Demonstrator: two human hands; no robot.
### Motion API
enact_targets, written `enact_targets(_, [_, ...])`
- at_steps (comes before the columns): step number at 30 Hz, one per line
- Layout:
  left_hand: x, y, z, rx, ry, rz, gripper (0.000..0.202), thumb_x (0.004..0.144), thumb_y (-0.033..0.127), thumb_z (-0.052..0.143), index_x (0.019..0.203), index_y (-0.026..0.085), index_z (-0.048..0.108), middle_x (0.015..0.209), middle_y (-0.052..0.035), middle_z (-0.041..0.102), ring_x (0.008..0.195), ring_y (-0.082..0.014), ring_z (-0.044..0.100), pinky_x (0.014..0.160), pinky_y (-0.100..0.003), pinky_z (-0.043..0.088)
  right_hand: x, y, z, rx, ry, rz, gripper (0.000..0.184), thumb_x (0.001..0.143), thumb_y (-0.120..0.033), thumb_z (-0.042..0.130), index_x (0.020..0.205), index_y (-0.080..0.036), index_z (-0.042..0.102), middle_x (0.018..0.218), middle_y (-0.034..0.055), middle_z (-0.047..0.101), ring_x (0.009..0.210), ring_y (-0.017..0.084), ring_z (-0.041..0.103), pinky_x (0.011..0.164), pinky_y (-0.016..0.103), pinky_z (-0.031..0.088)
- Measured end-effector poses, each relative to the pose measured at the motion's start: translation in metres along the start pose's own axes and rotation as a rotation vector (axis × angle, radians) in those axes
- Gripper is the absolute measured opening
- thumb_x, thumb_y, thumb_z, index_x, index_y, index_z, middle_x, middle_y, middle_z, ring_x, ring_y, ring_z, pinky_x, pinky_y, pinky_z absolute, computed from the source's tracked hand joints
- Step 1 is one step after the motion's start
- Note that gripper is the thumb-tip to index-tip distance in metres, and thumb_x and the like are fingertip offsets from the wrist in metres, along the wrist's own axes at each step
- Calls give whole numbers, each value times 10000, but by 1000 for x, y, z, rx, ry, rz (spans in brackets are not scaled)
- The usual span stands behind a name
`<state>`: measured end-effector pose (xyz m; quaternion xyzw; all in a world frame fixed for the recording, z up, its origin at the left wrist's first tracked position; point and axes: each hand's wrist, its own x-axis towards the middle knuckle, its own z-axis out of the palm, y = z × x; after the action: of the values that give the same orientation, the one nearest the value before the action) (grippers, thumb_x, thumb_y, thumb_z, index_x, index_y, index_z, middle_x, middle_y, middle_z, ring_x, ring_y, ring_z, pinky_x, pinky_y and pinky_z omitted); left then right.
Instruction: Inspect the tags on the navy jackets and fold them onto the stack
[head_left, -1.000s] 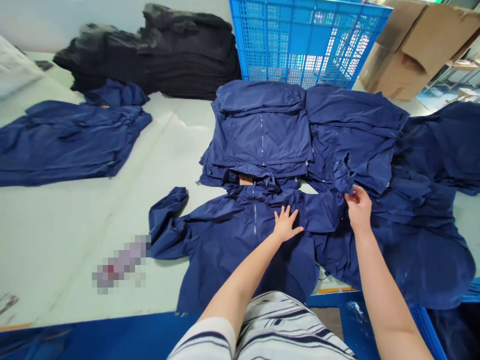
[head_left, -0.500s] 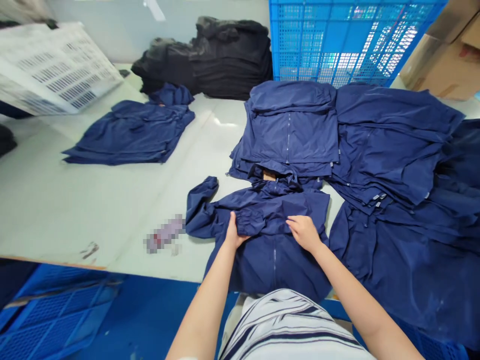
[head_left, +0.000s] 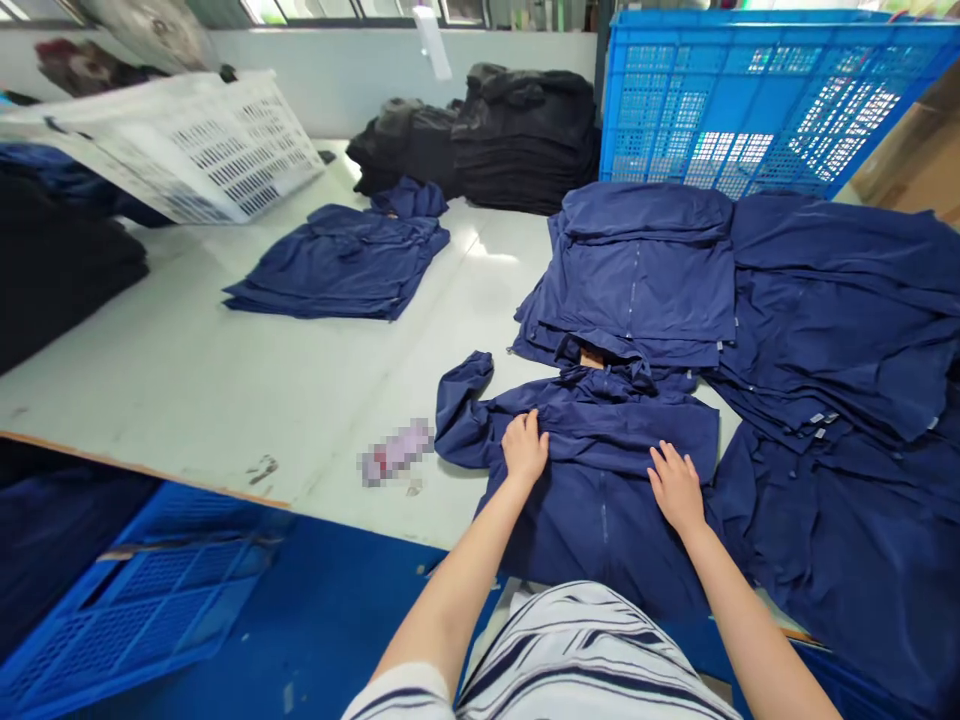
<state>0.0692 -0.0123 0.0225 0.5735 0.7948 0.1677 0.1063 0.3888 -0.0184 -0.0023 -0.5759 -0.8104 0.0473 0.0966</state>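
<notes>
A navy zip jacket (head_left: 570, 520) lies spread on the table in front of me, its hood at the far end. One sleeve is folded across the chest; the other (head_left: 461, 420) sticks out to the left and bends upward. My left hand (head_left: 526, 447) rests flat on the left part of the folded sleeve, fingers stretched out. On the right part of the jacket lies my right hand (head_left: 677, 487), fingers spread, palm down. Neither hand grips the cloth.
Folded navy jackets (head_left: 675, 290) are stacked beyond, with more navy garments (head_left: 847, 300) at right. A smaller navy pile (head_left: 345, 265) lies left. Black garments (head_left: 525, 140), a white basket (head_left: 247, 150) and a blue crate (head_left: 675, 90) stand behind. A blurred-out object (head_left: 397, 450) lies beside the sleeve.
My left hand has let go of the sleeve cuff and now lies flat on it. My right hand has opened from a pinch and moved right on the jacket. The view has shifted left.
</notes>
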Motion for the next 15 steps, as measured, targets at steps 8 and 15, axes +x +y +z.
enact_targets(8, [-1, -28, -20, 33, -167, 168, 447, 948, 358, 435, 1368, 243, 534, 1377, -133, 543, 1270, -296, 473, 1051, -482, 388, 4, -75, 32, -97, -121, -210, 534, 973, -392, 380, 1496, -285, 359, 1581, 63, 303, 1459, 299, 241, 1141, 620, 186])
enact_targets(15, [50, -86, -75, 131, 243, -136, 505, 902, 279, 492, 1397, 179, 482, 1475, -184, 415, 1358, -337, 367, 1085, -504, 343, -14, -96, 45, -125, -15, -262, 571, 972, -429, 369, 1518, -276, 312, 1599, 70, 255, 1481, 284, 169, 1159, 613, 103])
